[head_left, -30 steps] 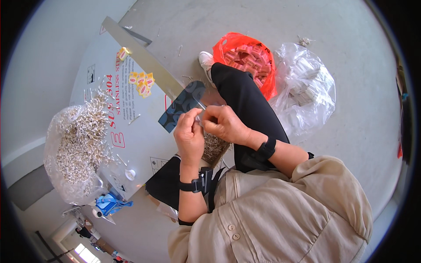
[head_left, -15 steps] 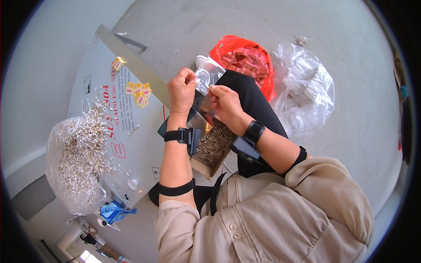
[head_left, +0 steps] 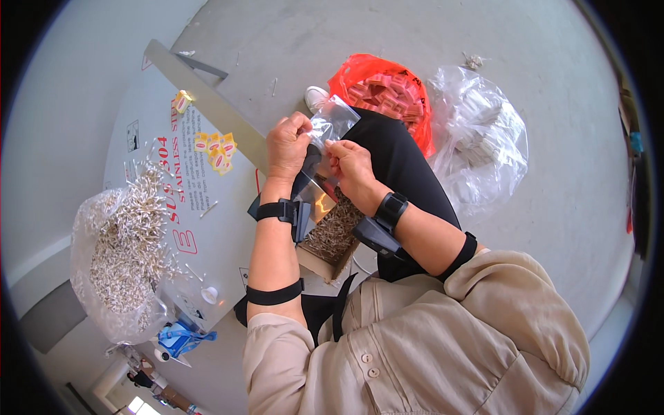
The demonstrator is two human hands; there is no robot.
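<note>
Between my two hands, above my lap, is a small clear plastic bag [head_left: 335,119]. My left hand [head_left: 288,146] pinches its left side, fingers curled. On its right side my right hand [head_left: 351,164] grips the plastic between thumb and fingers. Below them, a cardboard box [head_left: 329,238] full of cotton swabs sits by my lap, partly covered by my forearms. A dark flat piece shows behind my left wrist; I cannot make out what it is.
Left, a metal table [head_left: 200,238] carries a large clear bag of cotton swabs [head_left: 128,259] and several small yellow packets [head_left: 218,149]. On the floor stand a red bag [head_left: 360,66] of pink packets and a clear bag [head_left: 484,142] of white items. Blue straps [head_left: 181,337] lie at the table's near edge.
Both hands keep hold of the clear bag. The right hand has shifted slightly left and down, and the bag now stands more spread above the fingers. The view has tilted a little.
</note>
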